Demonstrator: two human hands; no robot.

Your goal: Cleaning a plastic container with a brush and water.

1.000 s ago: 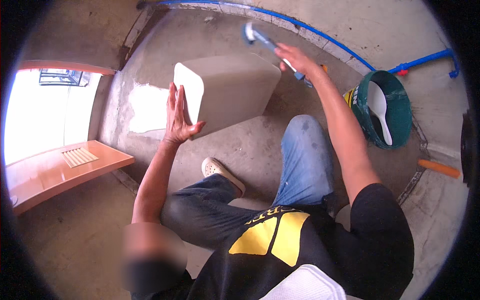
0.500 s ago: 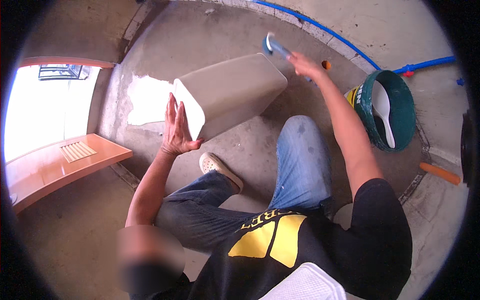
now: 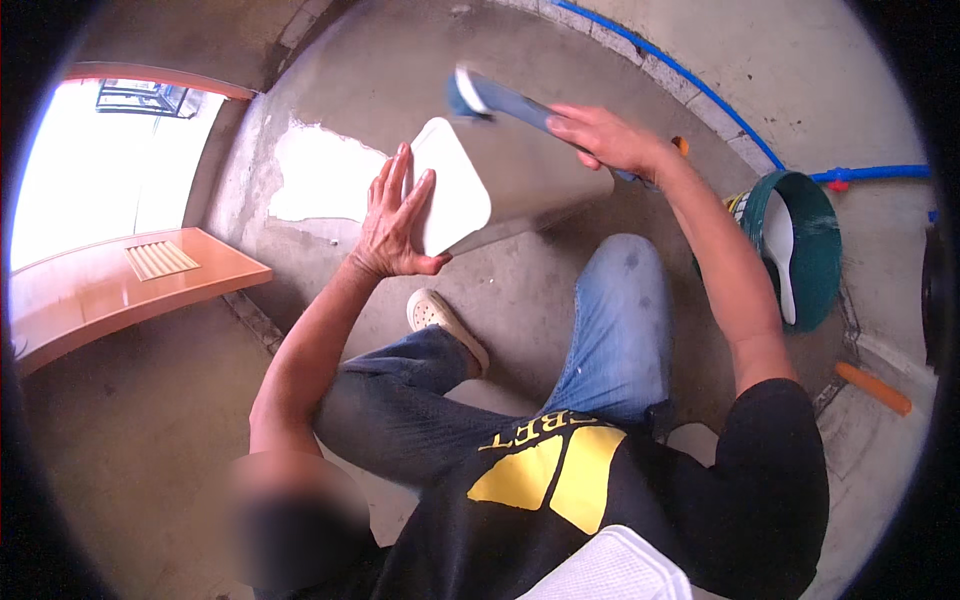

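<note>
A pale, tapered rectangular bin (image 3: pixel 452 195) lies tilted on its side above the concrete floor, its flat white end turned toward my left. My left hand (image 3: pixel 393 222) rests against that end with the fingers spread along its edge and the thumb near its lower corner. My right hand (image 3: pixel 608 140) is wrapped round the blue-grey handle of a scrub brush (image 3: pixel 515 103). The brush head, white and dark blue and smeared by motion, is over the bin's upper side near the white end. Whether the bristles touch it, I cannot tell.
A green bucket (image 3: pixel 822 265) with a white dipper (image 3: pixel 780 245) inside stands to my right. Beside it lies an orange pipe piece (image 3: pixel 873 388). Blue pipe (image 3: pixel 690 90) runs along the far right wall. A brown door (image 3: pixel 80 290) with a vent is at left.
The bin has turned so its white end faces me more. The brush has swung left, from beyond the bin's far end to above its near side. The whole view has shifted slightly.
</note>
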